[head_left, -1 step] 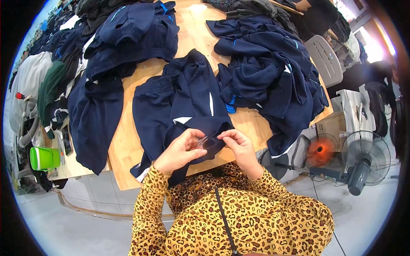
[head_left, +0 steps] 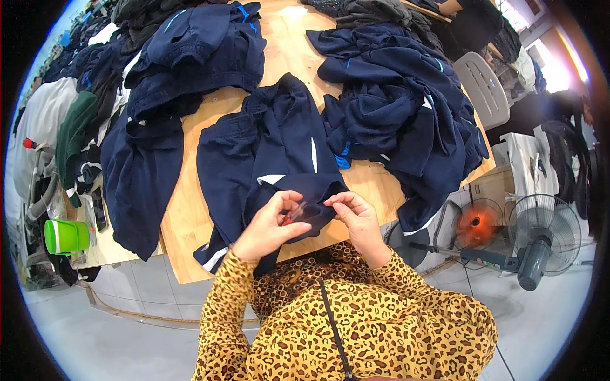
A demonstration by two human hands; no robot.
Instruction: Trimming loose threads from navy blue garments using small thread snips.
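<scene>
A pair of dark navy trousers [head_left: 292,136] with white side inserts lies before me, its lower end at the table's front edge. In my left hand [head_left: 272,222], closed between thumb and fingers, is a small pair of thread snips [head_left: 296,214] with a red part and a blurred metal end. The snips are over the trouser hem. My right hand [head_left: 357,218] pinches the right end of that hem [head_left: 335,188] between thumb and forefinger. Whether a thread is in the pinch is too small to tell.
Piles of navy garments lie on the wooden table [head_left: 184,254], one at the left [head_left: 197,57] and one at the right [head_left: 400,108]. A green bucket [head_left: 67,236] stands at the left. Fans [head_left: 543,228] and a grey plastic chair [head_left: 481,89] are at the right.
My left hand has shifted slightly to the right and turned, so a red part of the snips now shows. My right hand stays at the hem.
</scene>
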